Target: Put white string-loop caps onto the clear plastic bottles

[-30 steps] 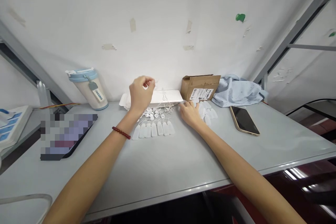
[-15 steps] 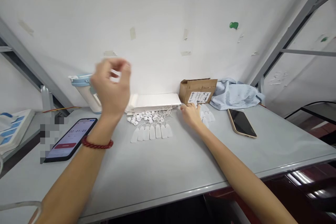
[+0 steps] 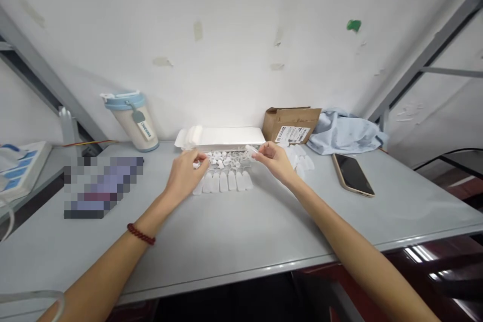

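My right hand [image 3: 275,161] pinches a small translucent white tag [image 3: 250,150] by one end, above the right side of a loose pile. That pile is made of small white plastic pieces [image 3: 221,160] with thin white strings [image 3: 238,157] among them. Thumb and fingers of my left hand [image 3: 186,171] are closed together at the pile's left edge; whatever is between them is hidden or too small to name. In front of the pile lies a row of several white tags [image 3: 223,181] with string loops at their tops. More loose tags [image 3: 303,162] lie right of my right hand.
Behind the pile sits a flat white box [image 3: 232,136]. A cardboard box [image 3: 290,125] and a light blue cloth [image 3: 345,131] stand back right, with a phone [image 3: 353,174] before them. On the left are a tumbler [image 3: 132,121] and a pixelated phone [image 3: 109,186].
My left hand has come down from the air to the pile's left edge. My right hand has lifted a tag from the loose tags toward the pile. The camera view has shifted slightly.
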`<act>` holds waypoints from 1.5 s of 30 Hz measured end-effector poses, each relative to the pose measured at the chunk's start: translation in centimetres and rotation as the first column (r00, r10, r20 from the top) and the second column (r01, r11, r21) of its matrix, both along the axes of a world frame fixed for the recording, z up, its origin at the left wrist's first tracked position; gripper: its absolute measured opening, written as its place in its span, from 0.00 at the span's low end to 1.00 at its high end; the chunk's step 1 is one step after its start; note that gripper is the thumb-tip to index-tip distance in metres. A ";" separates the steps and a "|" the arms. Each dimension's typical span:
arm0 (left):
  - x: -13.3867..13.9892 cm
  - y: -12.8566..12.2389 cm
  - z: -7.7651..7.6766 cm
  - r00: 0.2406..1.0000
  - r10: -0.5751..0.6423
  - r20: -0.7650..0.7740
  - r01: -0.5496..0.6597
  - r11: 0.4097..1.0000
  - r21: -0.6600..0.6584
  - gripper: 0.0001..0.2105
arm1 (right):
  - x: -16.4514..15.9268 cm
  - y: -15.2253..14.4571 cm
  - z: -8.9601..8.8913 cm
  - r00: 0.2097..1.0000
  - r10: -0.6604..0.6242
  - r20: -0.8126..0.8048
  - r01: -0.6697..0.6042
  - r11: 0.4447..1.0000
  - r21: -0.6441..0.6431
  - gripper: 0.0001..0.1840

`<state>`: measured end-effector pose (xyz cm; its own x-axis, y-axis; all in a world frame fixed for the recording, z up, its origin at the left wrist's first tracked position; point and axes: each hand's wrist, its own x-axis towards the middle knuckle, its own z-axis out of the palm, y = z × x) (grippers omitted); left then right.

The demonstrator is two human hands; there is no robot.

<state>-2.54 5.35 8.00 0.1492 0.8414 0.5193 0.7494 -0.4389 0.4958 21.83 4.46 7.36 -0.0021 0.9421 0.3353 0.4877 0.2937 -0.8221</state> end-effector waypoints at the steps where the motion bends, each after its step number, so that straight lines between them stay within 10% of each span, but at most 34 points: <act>1: 0.1 -0.3 0.2 1.000 -0.004 0.029 0.004 1.000 -0.020 0.06 | -0.7 -0.6 0.2 0.985 0.107 -0.133 -0.112 0.993 -0.035 0.12; 9: 2.6 -2.7 0.4 0.975 -0.108 0.192 0.107 0.994 0.011 0.04 | -4.2 -4.0 0.8 0.851 0.326 -0.411 -0.423 0.890 -0.170 0.15; 28: 2.7 -2.9 -0.2 0.960 -0.268 0.086 0.236 0.933 0.273 0.05 | -3.9 -3.7 0.4 0.879 0.397 -0.266 -0.450 0.874 -0.183 0.21; 45: 3.5 -3.6 -0.6 0.899 -0.312 0.306 0.286 0.950 0.128 0.05 | -4.0 -3.8 0.6 0.871 0.345 -0.350 -0.404 0.908 -0.112 0.20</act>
